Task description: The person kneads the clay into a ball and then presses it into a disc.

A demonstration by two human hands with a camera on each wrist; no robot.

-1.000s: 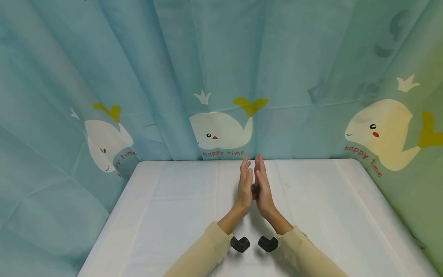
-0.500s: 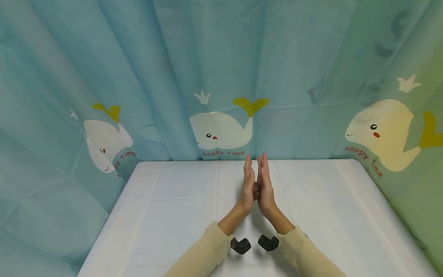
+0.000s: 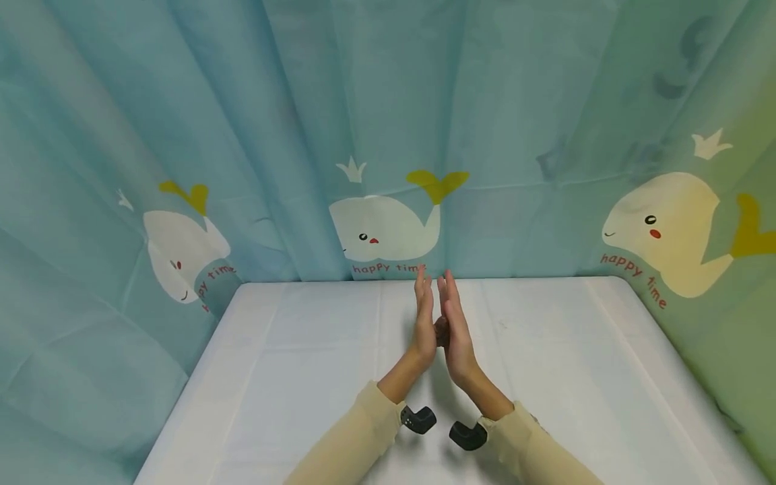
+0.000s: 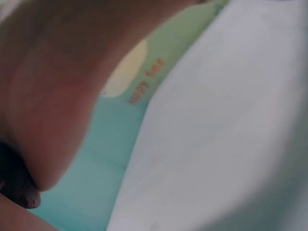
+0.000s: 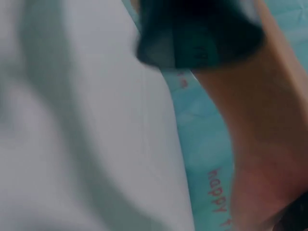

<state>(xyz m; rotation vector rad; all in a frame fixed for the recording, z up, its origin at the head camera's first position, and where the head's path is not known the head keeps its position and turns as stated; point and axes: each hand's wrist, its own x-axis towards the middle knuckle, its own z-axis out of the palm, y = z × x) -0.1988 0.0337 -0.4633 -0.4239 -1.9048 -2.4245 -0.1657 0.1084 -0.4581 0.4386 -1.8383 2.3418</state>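
My left hand and right hand face each other palm to palm over the white table, with straight fingers pointing away. Pressed between the two palms is a small dark brown lump, most of it hidden by the hands. In the left wrist view the dark lump shows at the left edge, beside a blurred palm. Only a corner of the lump appears at the lower right of the right wrist view. The left fingertips reach slightly farther forward than the right ones.
A white-covered table lies beneath the hands. Behind and beside it hangs a blue-green curtain printed with whales. Black wrist cameras, the left one and the right one, sit close together at the sleeve cuffs.
Both hands first shifted a little right, then back left with the lump between them. Since half a second ago the left hand has slid forward and the right one slightly back.
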